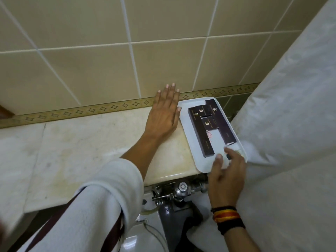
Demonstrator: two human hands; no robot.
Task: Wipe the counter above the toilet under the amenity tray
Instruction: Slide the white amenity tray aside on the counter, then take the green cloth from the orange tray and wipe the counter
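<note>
A white amenity tray (pixel 185 115) lies at the right end of the pale marble counter (pixel 76 146) above the toilet. Several dark brown boxes (pixel 209 122) lie in it. My left hand (pixel 163 113) is flat on the counter, fingers apart, with the thumb touching the tray's left rim. My right hand (pixel 227 171) reaches over the tray's near right corner, fingers spread on its surface and rim; whether it grips the rim I cannot tell. A white towel (pixel 94 206) hangs over my left forearm.
Beige tiled wall (pixel 109 70) with a patterned border rises right behind the counter. A white shower curtain (pixel 291 115) hangs close on the right against the tray. Below the counter's edge sit the chrome flush valve (pixel 180 191) and the toilet (pixel 145 240).
</note>
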